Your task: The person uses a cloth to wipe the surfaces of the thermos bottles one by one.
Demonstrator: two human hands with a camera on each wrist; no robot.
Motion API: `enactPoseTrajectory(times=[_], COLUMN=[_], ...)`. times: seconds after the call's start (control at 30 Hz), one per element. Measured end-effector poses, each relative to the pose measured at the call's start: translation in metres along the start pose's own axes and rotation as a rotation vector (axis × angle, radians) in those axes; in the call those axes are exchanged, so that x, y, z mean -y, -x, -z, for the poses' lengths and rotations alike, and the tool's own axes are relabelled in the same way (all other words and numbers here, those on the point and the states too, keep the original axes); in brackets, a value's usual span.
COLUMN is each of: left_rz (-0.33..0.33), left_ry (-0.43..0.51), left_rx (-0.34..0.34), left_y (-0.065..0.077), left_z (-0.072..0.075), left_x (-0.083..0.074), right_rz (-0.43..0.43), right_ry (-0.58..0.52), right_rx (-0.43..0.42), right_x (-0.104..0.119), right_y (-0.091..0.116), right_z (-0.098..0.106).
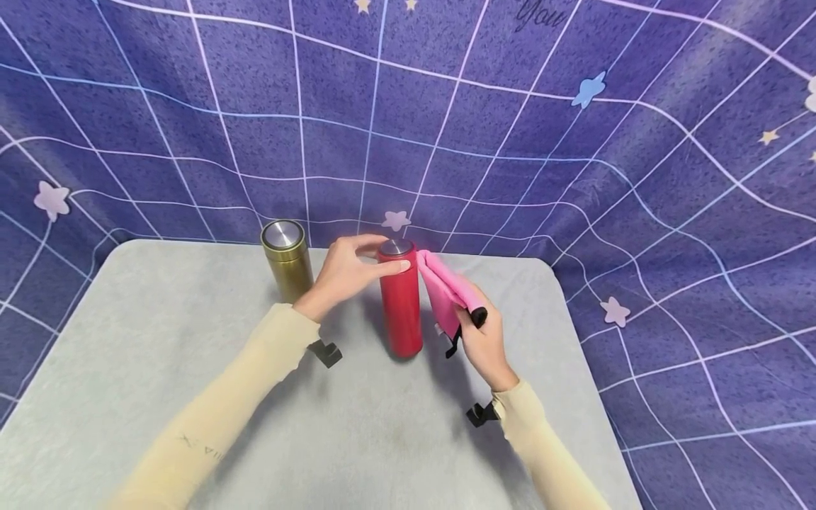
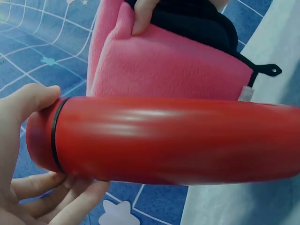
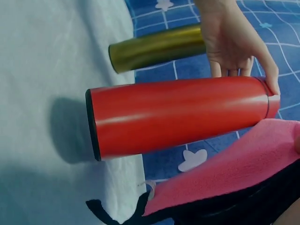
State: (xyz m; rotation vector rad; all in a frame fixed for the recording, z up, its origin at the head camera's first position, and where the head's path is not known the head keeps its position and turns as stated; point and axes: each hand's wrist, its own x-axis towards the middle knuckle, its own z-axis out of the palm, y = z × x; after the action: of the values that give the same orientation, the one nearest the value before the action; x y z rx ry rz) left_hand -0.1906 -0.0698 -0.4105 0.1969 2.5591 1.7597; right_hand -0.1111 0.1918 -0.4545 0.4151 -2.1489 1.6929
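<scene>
Purple gridded fabric (image 1: 338, 92) is backing the table (image 1: 159, 340); the left hand (image 1: 349, 273) is gripping the upright red flask (image 1: 402, 312) by its top, the right hand (image 1: 484, 343) is holding pink cloth (image 1: 441, 294) just beside it. Handling seems underway, while the gold flask (image 1: 290, 275) is standing untouched

A red bottle (image 2: 178, 140) stretched sideways across the left wrist view, its far end running out at the right edge. The left hand (image 2: 9, 136) held it around the lid end, thumb on the upper side near a thin black ring (image 2: 55, 136), fingers along the lower side. Behind the bottle hung a fuzzy pink cloth (image 2: 164, 65) with a black edge, a small black loop (image 2: 262, 69) and a pale tag (image 2: 246, 93). The right hand (image 2: 145, 15) gripped its top. Blue fabric (image 2: 42, 42) with white lines and a pale tabletop (image 2: 206, 211) lay beyond.
</scene>
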Motion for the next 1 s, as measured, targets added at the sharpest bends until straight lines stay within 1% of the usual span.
enactPoseTrajectory(times=[0.1,0.2,0.27,0.47,0.6,0.73,0.87,1.0], left_rz=[0.031,0.059,0.073,0.105,0.091,0.076,0.117,0.149], left_ry=[0.009,0.003,0.004,0.043,0.041,0.002,-0.028,-0.052], left_rx=[0.008,0.02,0.038,0.098,0.117,0.141,0.173,0.195], left_y=[-0.002,-0.004,-0.006,-0.007,-0.009,-0.011,-0.011,-0.012], left_z=[0.001,0.001,0.0,-0.001,-0.001,-0.002,-0.003,-0.003], left_x=[0.002,0.003,0.004,0.004,0.006,0.008,0.009,0.009], right_rz=[0.096,0.22,0.299,0.476,0.57,0.653,0.722,0.749], right_ry=[0.044,0.09,0.122,0.243,0.346,0.434,0.475,0.495], right_rx=[0.05,0.098,0.126,0.185,0.234,0.299,0.35,0.374], right_x=[0.001,0.001,0.002,0.005,0.009,0.01,0.01,0.01], right_y=[0.0,0.0,-0.001,-0.003,-0.008,-0.012,-0.016,-0.018], right_z=[0.004,0.006,0.006,0.006,0.006,0.007,0.006,0.005])
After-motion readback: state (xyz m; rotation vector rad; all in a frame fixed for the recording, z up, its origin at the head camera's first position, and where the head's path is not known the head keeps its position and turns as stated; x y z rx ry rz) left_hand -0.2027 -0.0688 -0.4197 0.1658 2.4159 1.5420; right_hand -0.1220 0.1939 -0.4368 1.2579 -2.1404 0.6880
